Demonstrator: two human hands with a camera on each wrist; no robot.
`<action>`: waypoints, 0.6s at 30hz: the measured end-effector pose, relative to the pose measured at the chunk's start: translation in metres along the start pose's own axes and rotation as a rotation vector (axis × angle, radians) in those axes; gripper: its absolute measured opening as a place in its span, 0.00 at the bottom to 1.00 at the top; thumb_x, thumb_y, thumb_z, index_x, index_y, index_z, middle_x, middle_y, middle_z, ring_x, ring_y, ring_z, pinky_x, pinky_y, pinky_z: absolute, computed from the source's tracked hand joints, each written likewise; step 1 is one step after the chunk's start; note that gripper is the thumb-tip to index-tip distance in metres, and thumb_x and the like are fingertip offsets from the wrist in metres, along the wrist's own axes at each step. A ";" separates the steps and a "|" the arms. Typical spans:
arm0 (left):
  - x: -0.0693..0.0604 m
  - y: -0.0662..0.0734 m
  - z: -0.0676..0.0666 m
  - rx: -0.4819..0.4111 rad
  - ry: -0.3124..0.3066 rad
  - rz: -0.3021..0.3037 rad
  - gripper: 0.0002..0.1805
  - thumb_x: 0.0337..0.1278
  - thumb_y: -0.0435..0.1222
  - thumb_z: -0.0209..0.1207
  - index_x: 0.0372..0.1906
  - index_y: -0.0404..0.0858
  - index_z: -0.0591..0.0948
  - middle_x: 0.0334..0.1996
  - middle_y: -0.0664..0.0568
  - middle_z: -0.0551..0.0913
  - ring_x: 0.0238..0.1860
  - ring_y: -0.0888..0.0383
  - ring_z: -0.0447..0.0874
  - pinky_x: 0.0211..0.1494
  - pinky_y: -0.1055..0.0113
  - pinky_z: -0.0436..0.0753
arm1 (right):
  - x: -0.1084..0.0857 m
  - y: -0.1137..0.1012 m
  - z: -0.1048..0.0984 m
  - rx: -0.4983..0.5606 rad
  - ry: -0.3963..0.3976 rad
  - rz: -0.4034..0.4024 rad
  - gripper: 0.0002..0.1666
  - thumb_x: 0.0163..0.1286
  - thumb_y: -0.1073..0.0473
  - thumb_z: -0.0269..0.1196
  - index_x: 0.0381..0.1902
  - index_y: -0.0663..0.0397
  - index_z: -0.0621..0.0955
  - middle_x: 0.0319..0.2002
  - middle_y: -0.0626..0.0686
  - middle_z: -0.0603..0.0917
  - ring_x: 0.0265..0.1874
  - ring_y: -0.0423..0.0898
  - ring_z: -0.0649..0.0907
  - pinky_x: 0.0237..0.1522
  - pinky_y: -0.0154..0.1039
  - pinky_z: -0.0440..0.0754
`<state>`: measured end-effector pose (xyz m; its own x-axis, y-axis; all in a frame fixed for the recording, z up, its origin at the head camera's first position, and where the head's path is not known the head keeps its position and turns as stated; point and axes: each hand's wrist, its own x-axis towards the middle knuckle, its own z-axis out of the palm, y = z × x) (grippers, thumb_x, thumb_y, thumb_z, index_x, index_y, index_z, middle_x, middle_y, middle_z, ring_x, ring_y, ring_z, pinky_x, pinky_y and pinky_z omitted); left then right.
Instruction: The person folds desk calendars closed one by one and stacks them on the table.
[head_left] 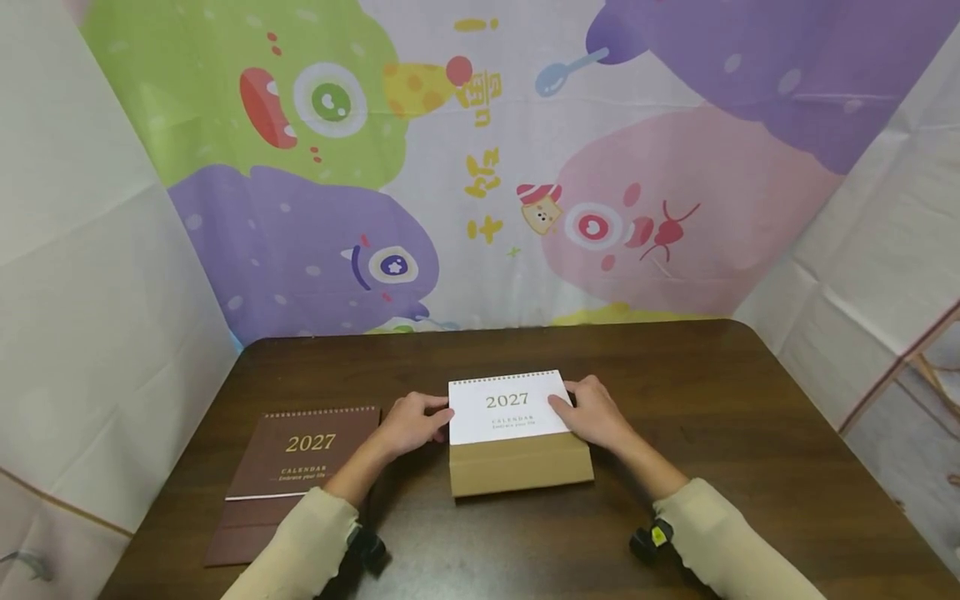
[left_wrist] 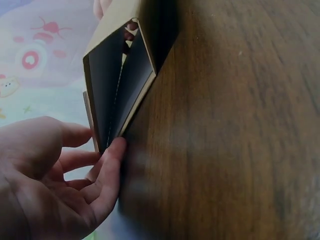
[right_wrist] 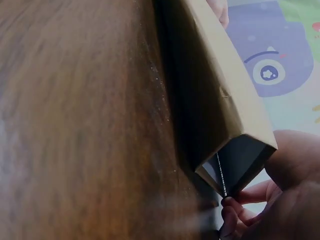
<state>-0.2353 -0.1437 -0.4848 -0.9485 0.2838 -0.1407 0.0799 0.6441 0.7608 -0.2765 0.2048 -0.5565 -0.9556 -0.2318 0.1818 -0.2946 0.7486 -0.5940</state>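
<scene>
A desk calendar [head_left: 512, 408] stands tilted back on the table, with a white "2027" cover, a coil along its top and a tan card base [head_left: 521, 467]. My left hand [head_left: 412, 422] grips its left edge; in the left wrist view, fingertips [left_wrist: 118, 145] touch the corner of the hollow, dark-lined stand [left_wrist: 107, 80]. At the right edge my right hand [head_left: 597, 414] holds it, thumb on the white cover and the other fingers partly hidden behind. The right wrist view shows these fingers at the stand's open end [right_wrist: 242, 160].
A brown "2027" calendar [head_left: 300, 458] lies to the left, partly behind my left forearm. Under both is a dark wooden table [head_left: 517, 550]. A cartoon-print backdrop [head_left: 480, 275] hangs behind its far edge, with white cloth walls [head_left: 97, 250] at the sides.
</scene>
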 end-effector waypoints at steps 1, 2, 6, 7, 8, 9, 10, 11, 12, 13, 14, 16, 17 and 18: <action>0.000 0.000 0.001 0.005 -0.001 0.001 0.25 0.85 0.39 0.61 0.75 0.28 0.82 0.62 0.30 0.91 0.38 0.50 0.99 0.42 0.63 0.89 | -0.002 -0.003 -0.001 0.000 -0.007 0.008 0.31 0.82 0.50 0.63 0.69 0.70 0.85 0.56 0.71 0.92 0.56 0.63 0.84 0.59 0.58 0.83; 0.000 0.000 0.001 0.004 -0.001 0.000 0.25 0.85 0.38 0.61 0.75 0.28 0.82 0.65 0.29 0.90 0.38 0.50 0.99 0.42 0.64 0.89 | -0.004 -0.006 -0.003 0.000 -0.007 0.005 0.31 0.82 0.51 0.63 0.69 0.71 0.85 0.56 0.72 0.91 0.54 0.63 0.84 0.57 0.56 0.83; 0.001 0.001 0.003 0.013 0.010 0.012 0.24 0.86 0.36 0.61 0.74 0.27 0.82 0.66 0.30 0.89 0.38 0.50 0.98 0.39 0.67 0.85 | -0.012 -0.025 -0.014 0.003 -0.015 -0.006 0.34 0.82 0.49 0.62 0.69 0.74 0.84 0.52 0.73 0.90 0.49 0.60 0.81 0.50 0.50 0.80; 0.001 0.001 0.003 0.019 0.013 0.017 0.23 0.86 0.36 0.60 0.74 0.27 0.82 0.65 0.30 0.90 0.38 0.50 0.98 0.38 0.67 0.85 | -0.013 -0.030 -0.017 0.010 -0.019 -0.004 0.34 0.82 0.48 0.62 0.69 0.74 0.84 0.52 0.74 0.90 0.48 0.61 0.81 0.50 0.50 0.80; 0.001 0.002 0.003 0.021 0.014 0.018 0.23 0.86 0.36 0.61 0.74 0.27 0.82 0.65 0.30 0.90 0.38 0.50 0.98 0.37 0.67 0.84 | -0.015 -0.035 -0.020 0.008 -0.023 -0.003 0.35 0.82 0.48 0.62 0.70 0.75 0.83 0.51 0.74 0.90 0.48 0.61 0.80 0.49 0.51 0.79; 0.000 0.001 0.003 0.023 0.014 0.019 0.23 0.85 0.36 0.61 0.74 0.27 0.82 0.64 0.30 0.90 0.38 0.49 0.98 0.37 0.67 0.84 | -0.017 -0.040 -0.023 0.011 -0.028 0.003 0.36 0.82 0.48 0.62 0.70 0.76 0.82 0.51 0.75 0.90 0.48 0.62 0.80 0.50 0.52 0.80; 0.000 0.001 0.003 0.023 0.011 0.019 0.24 0.85 0.36 0.61 0.74 0.27 0.82 0.64 0.30 0.91 0.39 0.49 0.98 0.37 0.67 0.83 | -0.019 -0.045 -0.025 0.005 -0.034 0.009 0.36 0.82 0.49 0.61 0.70 0.77 0.82 0.51 0.75 0.89 0.48 0.63 0.80 0.50 0.53 0.80; 0.000 0.000 0.003 0.024 0.007 0.021 0.24 0.85 0.36 0.61 0.74 0.27 0.82 0.63 0.30 0.91 0.39 0.49 0.98 0.38 0.67 0.83 | -0.019 -0.042 -0.023 -0.004 -0.019 -0.003 0.37 0.83 0.47 0.60 0.69 0.78 0.82 0.50 0.76 0.90 0.48 0.63 0.80 0.49 0.52 0.80; 0.000 -0.002 0.003 0.021 0.005 0.021 0.24 0.85 0.36 0.61 0.74 0.26 0.82 0.63 0.30 0.91 0.39 0.49 0.98 0.38 0.67 0.83 | -0.021 -0.045 -0.024 -0.002 -0.020 0.012 0.38 0.82 0.46 0.61 0.70 0.79 0.81 0.51 0.76 0.89 0.49 0.64 0.81 0.49 0.52 0.81; 0.002 -0.004 0.004 0.018 0.003 0.023 0.24 0.85 0.36 0.61 0.74 0.26 0.81 0.63 0.30 0.91 0.38 0.50 0.98 0.38 0.67 0.84 | -0.021 -0.044 -0.023 -0.009 -0.011 0.016 0.40 0.82 0.45 0.61 0.70 0.79 0.81 0.51 0.77 0.88 0.49 0.64 0.82 0.49 0.52 0.81; 0.005 -0.009 0.005 0.019 0.000 0.026 0.25 0.85 0.37 0.61 0.75 0.27 0.81 0.63 0.30 0.91 0.38 0.52 0.98 0.38 0.67 0.84 | -0.021 -0.045 -0.023 -0.024 -0.012 0.023 0.41 0.82 0.44 0.62 0.71 0.80 0.80 0.53 0.77 0.87 0.50 0.65 0.82 0.49 0.53 0.82; 0.013 -0.022 0.008 0.023 0.004 0.036 0.26 0.84 0.39 0.62 0.75 0.28 0.81 0.64 0.30 0.90 0.36 0.56 0.97 0.39 0.67 0.84 | -0.022 -0.048 -0.024 -0.029 -0.019 0.050 0.44 0.82 0.43 0.61 0.75 0.79 0.77 0.57 0.79 0.84 0.53 0.67 0.82 0.52 0.56 0.82; 0.018 -0.029 0.010 0.034 0.012 0.043 0.27 0.84 0.40 0.62 0.76 0.29 0.81 0.64 0.30 0.90 0.35 0.57 0.97 0.40 0.67 0.85 | -0.022 -0.050 -0.025 -0.024 -0.021 0.065 0.45 0.82 0.42 0.61 0.77 0.78 0.75 0.59 0.79 0.82 0.55 0.68 0.81 0.54 0.57 0.82; 0.023 -0.037 0.013 0.056 0.027 0.053 0.28 0.83 0.42 0.63 0.76 0.30 0.82 0.63 0.32 0.90 0.36 0.60 0.95 0.43 0.66 0.85 | -0.024 -0.057 -0.029 -0.012 -0.038 0.093 0.45 0.81 0.43 0.62 0.79 0.76 0.73 0.62 0.79 0.80 0.58 0.70 0.80 0.58 0.61 0.82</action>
<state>-0.2567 -0.1519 -0.5243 -0.9502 0.3001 -0.0836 0.1467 0.6678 0.7297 -0.2367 0.1858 -0.5047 -0.9782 -0.1839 0.0961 -0.2045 0.7754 -0.5974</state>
